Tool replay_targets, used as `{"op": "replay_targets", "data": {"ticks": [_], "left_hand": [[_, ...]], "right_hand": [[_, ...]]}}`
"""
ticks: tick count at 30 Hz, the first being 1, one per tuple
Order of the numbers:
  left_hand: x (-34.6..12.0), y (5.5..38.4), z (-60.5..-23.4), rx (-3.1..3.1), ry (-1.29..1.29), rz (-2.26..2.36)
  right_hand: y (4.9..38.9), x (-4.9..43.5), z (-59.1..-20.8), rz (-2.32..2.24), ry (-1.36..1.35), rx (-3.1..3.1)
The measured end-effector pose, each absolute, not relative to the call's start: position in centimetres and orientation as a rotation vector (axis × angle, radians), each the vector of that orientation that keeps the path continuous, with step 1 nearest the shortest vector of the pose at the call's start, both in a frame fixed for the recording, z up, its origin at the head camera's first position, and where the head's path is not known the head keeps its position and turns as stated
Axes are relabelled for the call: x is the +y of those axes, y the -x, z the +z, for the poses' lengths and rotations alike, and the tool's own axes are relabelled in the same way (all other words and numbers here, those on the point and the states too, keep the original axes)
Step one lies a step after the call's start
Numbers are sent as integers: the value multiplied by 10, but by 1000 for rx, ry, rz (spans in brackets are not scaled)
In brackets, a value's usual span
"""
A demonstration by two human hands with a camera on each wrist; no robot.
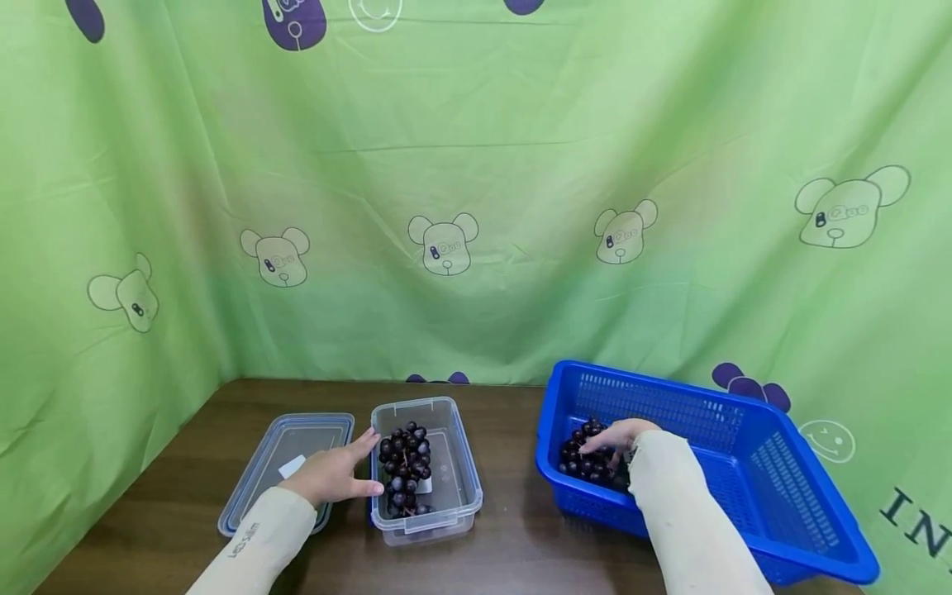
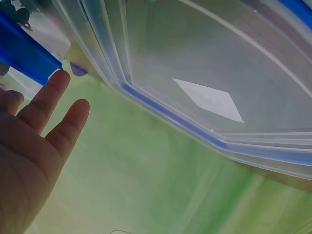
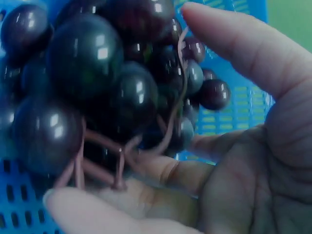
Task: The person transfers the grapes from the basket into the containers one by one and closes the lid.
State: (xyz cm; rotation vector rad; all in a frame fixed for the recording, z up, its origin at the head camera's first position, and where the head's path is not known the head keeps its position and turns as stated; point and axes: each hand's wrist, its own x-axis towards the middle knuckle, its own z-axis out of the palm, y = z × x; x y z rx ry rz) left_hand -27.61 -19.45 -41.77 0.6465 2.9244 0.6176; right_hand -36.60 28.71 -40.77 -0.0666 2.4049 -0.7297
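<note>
My left hand [image 1: 336, 476] lies with straight fingers against the left wall of a clear plastic container [image 1: 463, 487], which holds a bunch of dark purple grapes [image 1: 405, 464]. In the left wrist view the left hand [image 2: 34, 131] is flat and holds nothing, beside the clear lid [image 2: 219, 53]. My right hand [image 1: 621, 435] reaches into the blue basket [image 1: 692, 409] and grips another bunch of dark grapes [image 1: 583, 459]. Up close, its fingers [image 3: 146, 192] curl under that grape bunch [image 3: 83, 73] and its stems, with the thumb over the top.
The clear lid [image 1: 286, 463], blue-edged with a white label, lies flat left of the container on the dark wooden table [image 1: 513, 545]. Green printed cloth [image 1: 476, 207] hangs behind and on both sides. The basket fills the right part of the table.
</note>
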Motion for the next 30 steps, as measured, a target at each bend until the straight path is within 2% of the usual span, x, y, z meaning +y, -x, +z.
{"op": "replay_targets", "data": {"ticks": [4,10,13,30], "left_hand": [[-195,274,-419,2928,-633,629],[-195,275,-419,2923,-597,633],[-194,275,-419,2920,-587,634],[-193,275,-419,2907,-568,661]], "right_hand": [[369,279,-411,-676,76,2460],[332,251,-376,-666,-19,2528],[326,246,-368,-669,-64,2528],[336,245,-381,-661,-173,2572]]}}
